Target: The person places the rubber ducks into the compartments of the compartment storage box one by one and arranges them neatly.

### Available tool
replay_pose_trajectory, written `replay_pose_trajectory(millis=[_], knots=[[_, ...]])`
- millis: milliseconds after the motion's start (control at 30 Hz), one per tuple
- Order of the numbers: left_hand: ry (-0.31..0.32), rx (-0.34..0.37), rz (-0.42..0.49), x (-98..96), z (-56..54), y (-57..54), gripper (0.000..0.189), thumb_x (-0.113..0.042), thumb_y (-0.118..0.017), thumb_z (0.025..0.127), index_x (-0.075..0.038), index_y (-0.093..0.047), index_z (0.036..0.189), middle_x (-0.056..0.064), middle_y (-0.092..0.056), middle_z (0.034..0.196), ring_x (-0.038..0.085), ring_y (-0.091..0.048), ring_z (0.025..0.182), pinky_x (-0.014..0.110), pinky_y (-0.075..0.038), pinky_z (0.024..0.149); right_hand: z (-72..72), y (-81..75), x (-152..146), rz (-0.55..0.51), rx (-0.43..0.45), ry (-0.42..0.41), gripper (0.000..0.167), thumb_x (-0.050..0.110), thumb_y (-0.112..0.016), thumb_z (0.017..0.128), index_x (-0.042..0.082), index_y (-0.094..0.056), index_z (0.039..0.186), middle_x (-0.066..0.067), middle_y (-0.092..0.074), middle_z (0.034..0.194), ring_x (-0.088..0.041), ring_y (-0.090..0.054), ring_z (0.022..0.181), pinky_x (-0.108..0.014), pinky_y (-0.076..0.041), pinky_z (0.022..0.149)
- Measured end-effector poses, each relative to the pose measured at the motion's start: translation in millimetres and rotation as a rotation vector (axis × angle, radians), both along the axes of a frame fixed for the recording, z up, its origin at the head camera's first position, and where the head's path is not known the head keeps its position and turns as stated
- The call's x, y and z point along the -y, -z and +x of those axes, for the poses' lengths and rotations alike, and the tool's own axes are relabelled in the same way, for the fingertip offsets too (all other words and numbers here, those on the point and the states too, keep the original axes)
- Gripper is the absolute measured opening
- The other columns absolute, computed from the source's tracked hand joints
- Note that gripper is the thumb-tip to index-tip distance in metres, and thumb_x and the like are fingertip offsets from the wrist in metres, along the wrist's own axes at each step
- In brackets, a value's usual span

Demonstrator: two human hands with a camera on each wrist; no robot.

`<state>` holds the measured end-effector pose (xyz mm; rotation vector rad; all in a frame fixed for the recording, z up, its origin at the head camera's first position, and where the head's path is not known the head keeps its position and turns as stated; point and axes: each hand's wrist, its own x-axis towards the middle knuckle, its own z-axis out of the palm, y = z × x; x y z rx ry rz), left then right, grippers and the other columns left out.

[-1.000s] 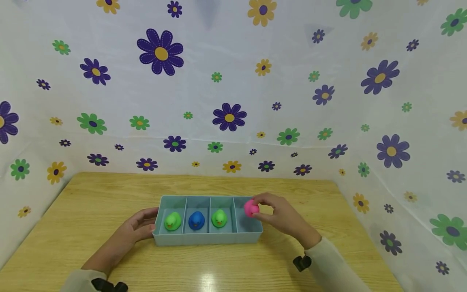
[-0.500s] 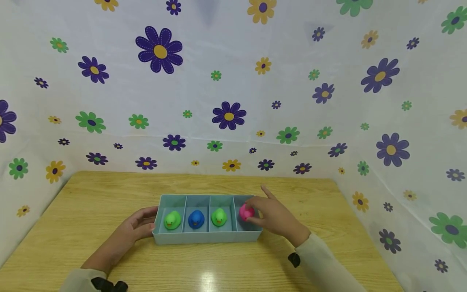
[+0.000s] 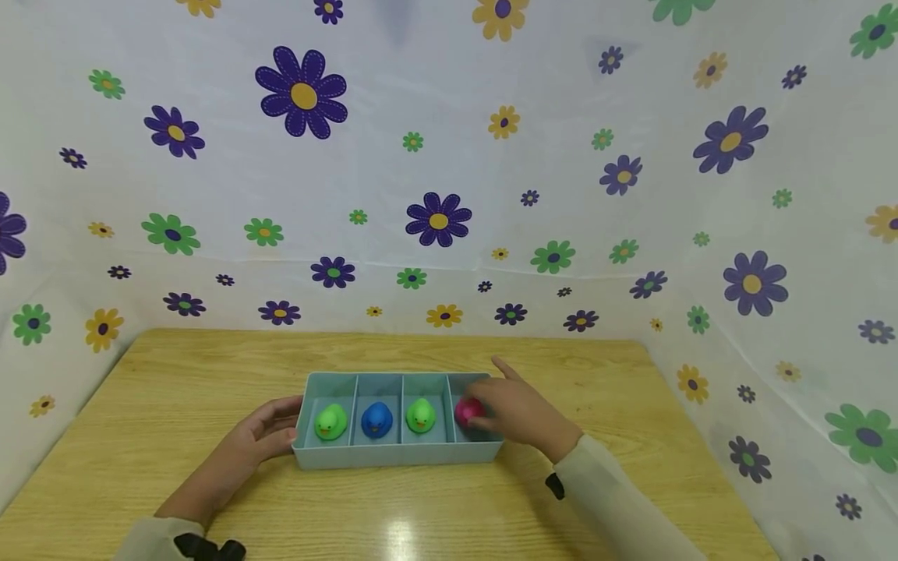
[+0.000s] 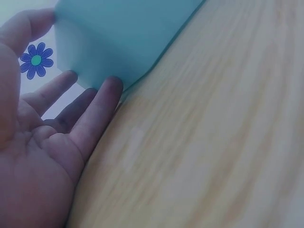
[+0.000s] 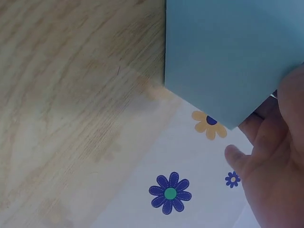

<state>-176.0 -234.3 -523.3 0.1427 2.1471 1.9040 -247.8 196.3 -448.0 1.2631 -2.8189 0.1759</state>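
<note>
A light-blue tray (image 3: 393,456) with compartments in a row lies on the wooden table. In its left compartment sits a green rubber duck (image 3: 331,421), then a blue rubber duck (image 3: 377,420), then another green rubber duck (image 3: 421,416). My right hand (image 3: 522,413) reaches into the rightmost compartment and holds a pink rubber duck (image 3: 468,411), partly covered by the fingers. My left hand (image 3: 263,436) rests against the tray's left end. In the left wrist view, the fingertips (image 4: 113,85) of that hand touch the end wall without wrapping around it.
The wooden table (image 3: 337,514) extends on all sides of the tray. A white sheet (image 3: 379,179) with printed flowers hangs behind the table and along its sides.
My right hand has moved left and lowered the pink rubber duck deeper into the rightmost compartment. The left hand stays at the tray's end, and the other ducks keep their places.
</note>
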Motion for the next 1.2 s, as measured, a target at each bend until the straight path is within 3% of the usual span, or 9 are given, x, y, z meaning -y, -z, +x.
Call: replay_pose_trajectory(millis=[200,400,567,700,867,1033,1200], knots=[[0.008,-0.014,0.008,1.2,0.4,0.8,0.063,-0.025,-0.06,0.106,-0.005,-0.032,0.159,0.024,-0.039,0.16,0.028,-0.051,0.139,0.027,-0.055,0.097,-1.7,-3.7,6,0.057,0.038,0.016,0.025,0.028,-0.079,0.093,0.014,-0.069,0.111,0.005,-0.073,0.095,-0.014,-0.069,0.094,-0.062,-0.022,0.123],[-0.001,0.007,0.008,0.9,-1.8,3.3,0.064,-0.027,-0.062,0.105,-0.007,-0.033,0.159,0.021,-0.04,0.16,0.012,-0.056,0.131,0.03,-0.056,0.098,-2.0,-2.0,9,0.118,0.076,0.051,0.021,0.03,-0.076,0.095,0.014,-0.068,0.107,0.007,-0.069,0.092,-0.013,-0.064,0.092,-0.058,-0.027,0.123],[0.011,0.005,0.007,0.8,-2.7,5.8,0.065,-0.027,-0.062,0.105,-0.006,-0.032,0.159,0.022,-0.039,0.16,0.007,-0.058,0.127,0.029,-0.056,0.098,-1.3,-0.3,8,0.101,0.106,0.065,0.02,0.028,-0.076,0.094,0.014,-0.068,0.105,0.006,-0.068,0.097,-0.014,-0.062,0.095,-0.055,-0.029,0.122],[0.013,0.011,0.009,1.2,-4.4,7.0,0.065,-0.028,-0.063,0.105,-0.006,-0.033,0.159,0.022,-0.04,0.159,0.007,-0.058,0.127,0.029,-0.055,0.098,-1.3,1.2,7,0.039,0.132,0.038,0.024,0.026,-0.076,0.094,0.011,-0.07,0.112,0.003,-0.069,0.101,-0.013,-0.06,0.095,-0.055,-0.034,0.12],[0.012,0.015,0.007,4.6,-5.9,9.6,0.066,-0.029,-0.064,0.104,-0.006,-0.033,0.159,0.021,-0.04,0.159,0.016,-0.056,0.132,0.03,-0.055,0.098,-0.2,6.0,-2,-0.13,0.159,0.025,0.024,0.018,-0.074,0.095,0.008,-0.07,0.117,-0.001,-0.071,0.112,-0.018,-0.063,0.107,-0.053,-0.04,0.117],[-0.002,0.036,-0.002,9.4,-4.1,13.3,0.066,-0.03,-0.064,0.104,-0.008,-0.034,0.159,0.02,-0.041,0.159,0.017,-0.056,0.132,0.03,-0.056,0.098,6.9,13.7,-18,-0.311,0.135,0.161,0.027,0.014,-0.069,0.098,0.01,-0.068,0.124,-0.002,-0.066,0.127,-0.024,-0.059,0.125,-0.047,-0.048,0.11],[-0.014,0.077,-0.022,12.0,-3.8,13.5,0.067,-0.034,-0.064,0.103,-0.011,-0.034,0.159,0.017,-0.041,0.159,0.025,-0.052,0.137,0.032,-0.055,0.1,10.1,25.5,-34,-0.414,-0.015,0.288,0.023,0.005,-0.064,0.097,0.008,-0.068,0.119,-0.005,-0.068,0.122,-0.026,-0.063,0.119,-0.048,-0.054,0.102]])
